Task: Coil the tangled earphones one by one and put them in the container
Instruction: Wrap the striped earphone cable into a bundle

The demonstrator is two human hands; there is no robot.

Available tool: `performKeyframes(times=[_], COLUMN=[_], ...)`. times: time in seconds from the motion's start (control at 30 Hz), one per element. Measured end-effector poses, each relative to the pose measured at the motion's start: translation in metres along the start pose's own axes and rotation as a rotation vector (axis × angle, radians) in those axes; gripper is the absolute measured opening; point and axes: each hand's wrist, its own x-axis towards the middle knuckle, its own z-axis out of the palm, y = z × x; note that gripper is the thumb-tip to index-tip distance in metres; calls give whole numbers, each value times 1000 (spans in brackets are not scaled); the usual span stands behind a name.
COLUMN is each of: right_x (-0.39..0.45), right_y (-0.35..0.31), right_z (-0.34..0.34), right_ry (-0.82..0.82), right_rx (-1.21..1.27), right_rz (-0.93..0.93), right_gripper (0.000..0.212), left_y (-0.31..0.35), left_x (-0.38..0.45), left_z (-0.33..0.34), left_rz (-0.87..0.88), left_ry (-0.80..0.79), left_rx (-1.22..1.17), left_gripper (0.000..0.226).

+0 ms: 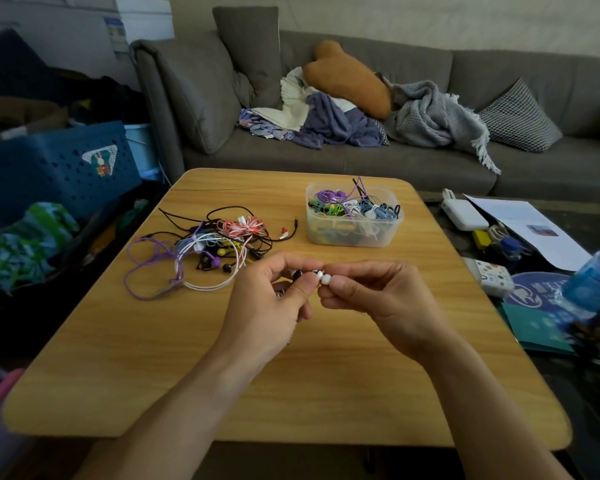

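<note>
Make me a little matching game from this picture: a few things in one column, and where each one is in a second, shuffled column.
Things:
1. white earbuds
2. clear container
3. tangled earphones
4. brown cushion

Places:
A. lying on the sofa, among blankets
B. pinched between the left hand and right hand
C. loose on the table, far left side
D. on the table, far right side, filled with coiled earphones

Pairs: 1-B, 2-D, 3-C, 4-A

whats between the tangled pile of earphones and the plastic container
In the head view, mostly bare wooden table separates the tangled pile from the container. Only a black cable's plug end reaches out into that gap.
</note>
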Motion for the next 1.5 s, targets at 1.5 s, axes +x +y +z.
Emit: performKeyframes(times=[1.5], right_x=[-4], right_y=[3], right_z=[14], right_ry=[-7], right_rx=[-203], right_rz=[-113], right_gripper=[10], left_y=[14], left_x=[-2], left_z=[-12], left_rz=[-470], left_ry=[-90], left_rx=[-323], left_gripper=[14])
